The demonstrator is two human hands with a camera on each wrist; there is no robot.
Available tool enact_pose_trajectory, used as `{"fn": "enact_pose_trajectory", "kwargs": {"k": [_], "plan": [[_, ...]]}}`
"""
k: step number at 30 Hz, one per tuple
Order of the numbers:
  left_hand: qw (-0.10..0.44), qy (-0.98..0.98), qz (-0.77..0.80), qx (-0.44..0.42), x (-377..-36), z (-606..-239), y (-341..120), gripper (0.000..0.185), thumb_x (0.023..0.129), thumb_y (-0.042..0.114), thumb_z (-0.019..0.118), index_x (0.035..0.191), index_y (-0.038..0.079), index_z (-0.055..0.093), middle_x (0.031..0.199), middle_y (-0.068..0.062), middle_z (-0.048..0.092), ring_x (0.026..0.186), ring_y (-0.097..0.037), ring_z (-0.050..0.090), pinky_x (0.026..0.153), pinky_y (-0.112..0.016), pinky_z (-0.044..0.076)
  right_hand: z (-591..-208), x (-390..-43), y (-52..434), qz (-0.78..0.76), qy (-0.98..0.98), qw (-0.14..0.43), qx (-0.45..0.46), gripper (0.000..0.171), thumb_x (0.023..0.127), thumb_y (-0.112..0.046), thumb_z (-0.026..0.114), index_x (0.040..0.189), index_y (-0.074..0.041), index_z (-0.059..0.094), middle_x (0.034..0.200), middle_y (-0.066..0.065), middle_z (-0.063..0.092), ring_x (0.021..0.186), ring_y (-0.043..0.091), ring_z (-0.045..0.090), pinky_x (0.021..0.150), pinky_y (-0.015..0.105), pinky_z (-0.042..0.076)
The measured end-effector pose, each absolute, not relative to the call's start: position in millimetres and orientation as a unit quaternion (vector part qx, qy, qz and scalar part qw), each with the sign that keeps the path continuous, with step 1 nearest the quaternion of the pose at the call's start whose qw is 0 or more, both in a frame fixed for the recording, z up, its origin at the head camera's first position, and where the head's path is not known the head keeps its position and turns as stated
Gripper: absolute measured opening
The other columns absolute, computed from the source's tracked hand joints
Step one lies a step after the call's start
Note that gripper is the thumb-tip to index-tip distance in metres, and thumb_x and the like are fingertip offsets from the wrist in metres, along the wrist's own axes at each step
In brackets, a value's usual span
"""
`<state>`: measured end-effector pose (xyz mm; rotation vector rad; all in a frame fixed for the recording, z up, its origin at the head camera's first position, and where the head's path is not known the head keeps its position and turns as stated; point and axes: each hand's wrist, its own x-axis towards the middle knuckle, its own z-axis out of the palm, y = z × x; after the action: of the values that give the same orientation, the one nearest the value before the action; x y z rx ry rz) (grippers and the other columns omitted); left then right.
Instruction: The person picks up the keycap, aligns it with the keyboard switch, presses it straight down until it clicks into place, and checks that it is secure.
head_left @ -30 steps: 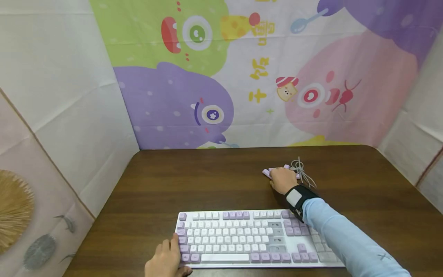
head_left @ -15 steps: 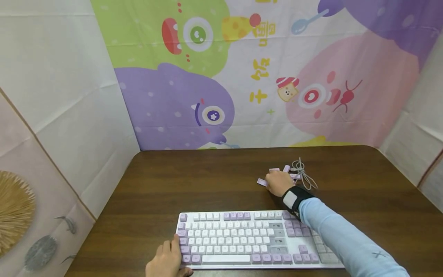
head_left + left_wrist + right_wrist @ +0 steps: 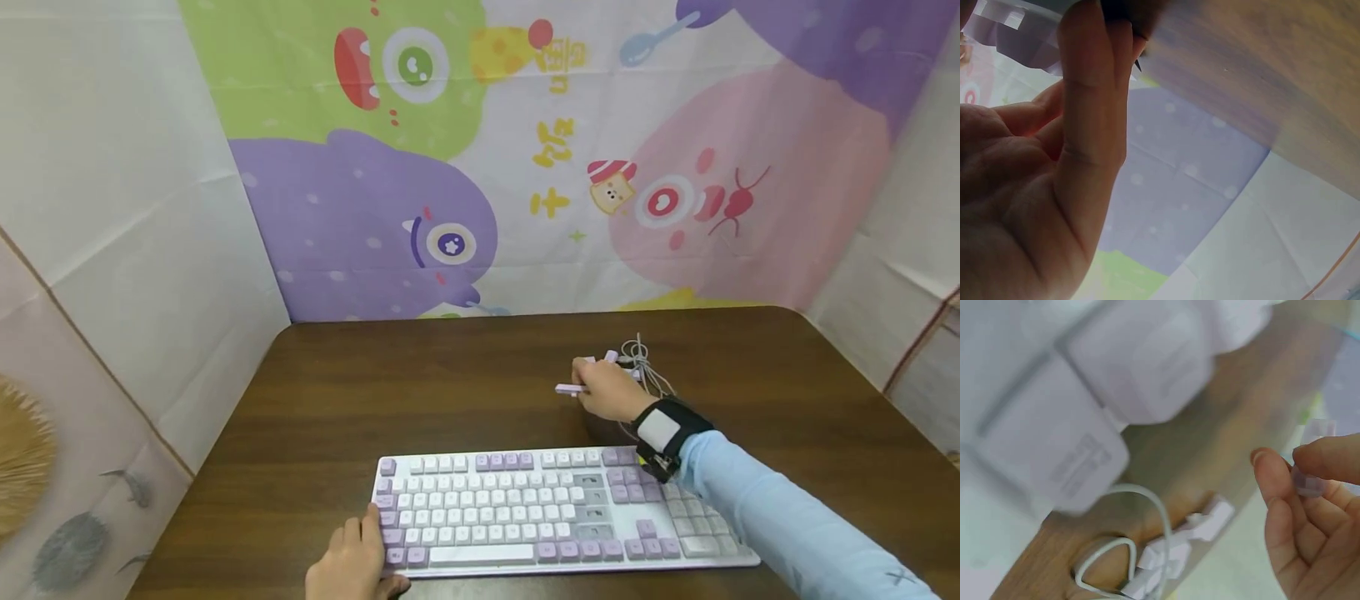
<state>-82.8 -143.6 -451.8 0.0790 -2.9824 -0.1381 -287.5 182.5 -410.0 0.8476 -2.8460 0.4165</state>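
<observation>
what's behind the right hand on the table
Behind the right hand, which pinches a purple keycap, lie a few loose keycaps and a coiled grey cable on the table. The hand covers part of the pile, so the count is unclear.

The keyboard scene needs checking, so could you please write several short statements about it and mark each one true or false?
1. The right hand pinches a lilac keycap above the wooden table. True.
2. The left hand rests at the right end of the keyboard. False: it rests at the near left corner.
3. A pale cable lies beside loose keycaps behind the right hand. True.
4. The keyboard has all its keys. False: several sockets on its right half are bare.
5. The table is white. False: it is dark brown wood.
</observation>
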Motion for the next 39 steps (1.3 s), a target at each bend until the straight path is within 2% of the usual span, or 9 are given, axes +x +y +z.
{"fn": "enact_pose_trajectory", "kwargs": {"k": [2,6,9,13,20,24,31,34,39], "plan": [[0.065,-0.996,-0.050,0.031,-81.8,-450.2,-145.0,0.097,0.049,0.045,0.085,0.123,-0.006,0.050,0.093,-0.017,0.058,0.082,-0.030,0.058,0.052,-0.044,0.049,-404.0,-278.8,185.9,0.161,-0.941,0.050,0.294,0.007,0.078,-0.001,0.060,0.084,-0.004,0.060,0.069,0.003,0.061,0.056,0.010,0.047,0.052,0.025,0.038],[0.058,-0.996,-0.051,0.034,-79.8,-450.1,-147.6,0.096,0.050,0.044,0.085,0.123,-0.006,0.049,0.094,-0.018,0.058,0.084,-0.030,0.058,0.053,-0.045,0.049,-395.7,-256.3,189.5,0.201,-0.927,0.003,0.317,0.029,0.081,0.005,0.053,0.106,0.002,0.067,0.096,0.014,0.071,0.049,0.005,0.030,0.048,0.018,0.029],[0.054,-0.997,-0.050,0.032,-79.1,-451.2,-148.4,0.095,0.051,0.044,0.085,0.123,-0.007,0.048,0.094,-0.018,0.058,0.084,-0.031,0.058,0.053,-0.045,0.049,-393.4,-236.0,190.7,0.221,-0.923,-0.018,0.315,0.034,0.080,0.008,0.051,0.111,0.003,0.065,0.095,0.020,0.070,0.050,0.006,0.022,0.047,0.017,0.024],[0.034,-0.997,-0.054,0.034,-79.1,-452.0,-147.4,0.096,0.053,0.044,0.085,0.125,-0.007,0.047,0.096,-0.019,0.058,0.086,-0.032,0.058,0.054,-0.045,0.049,-395.6,-209.0,192.2,0.227,-0.924,-0.029,0.306,0.034,0.079,0.005,0.051,0.111,0.006,0.063,0.076,0.010,0.060,0.059,0.006,0.029,0.051,0.018,0.027],[0.024,-0.997,-0.061,0.040,-79.1,-449.3,-142.4,0.093,0.054,0.041,0.085,0.125,-0.008,0.047,0.096,-0.019,0.057,0.087,-0.033,0.057,0.057,-0.047,0.050,-411.1,-174.6,199.6,0.234,-0.914,-0.018,0.332,0.037,0.079,0.002,0.055,0.114,0.012,0.058,0.074,0.002,0.052,0.059,0.000,0.027,0.052,0.015,0.029],[0.027,-0.997,-0.060,0.035,-80.0,-445.8,-140.1,0.092,0.056,0.039,0.085,0.125,-0.008,0.046,0.095,-0.020,0.057,0.087,-0.034,0.057,0.058,-0.048,0.049,-418.8,-162.5,203.4,0.237,-0.907,0.004,0.347,0.036,0.083,-0.003,0.060,0.115,0.012,0.058,0.077,-0.002,0.049,0.063,-0.003,0.034,0.055,0.015,0.034],[0.012,-0.998,-0.056,0.031,-79.9,-439.8,-136.8,0.094,0.060,0.036,0.084,0.131,-0.009,0.041,0.093,-0.021,0.059,0.084,-0.035,0.059,0.056,-0.048,0.048,-428.6,-147.1,206.3,0.243,-0.904,0.054,0.347,0.030,0.075,-0.008,0.070,0.105,-0.004,0.068,0.092,0.001,0.068,0.082,0.011,0.061,0.072,0.028,0.050],[0.006,-0.998,-0.051,0.031,-78.5,-433.0,-133.5,0.096,0.061,0.037,0.083,0.133,-0.008,0.038,0.092,-0.021,0.059,0.082,-0.034,0.059,0.055,-0.047,0.048,-430.6,-143.1,207.7,0.256,-0.906,0.061,0.333,0.026,0.072,-0.007,0.073,0.098,-0.009,0.069,0.095,0.000,0.070,0.089,0.016,0.065,0.078,0.032,0.050],[0.111,-0.992,-0.055,-0.001,-74.3,-413.9,-110.0,0.081,0.064,0.036,0.081,0.129,-0.001,0.049,0.096,-0.021,0.061,0.085,-0.035,0.060,0.049,-0.046,0.048,-433.8,-139.5,209.4,0.273,-0.906,0.068,0.317,0.022,0.070,-0.007,0.075,0.090,-0.012,0.069,0.088,-0.003,0.070,0.083,0.011,0.063,0.073,0.028,0.049]]}}
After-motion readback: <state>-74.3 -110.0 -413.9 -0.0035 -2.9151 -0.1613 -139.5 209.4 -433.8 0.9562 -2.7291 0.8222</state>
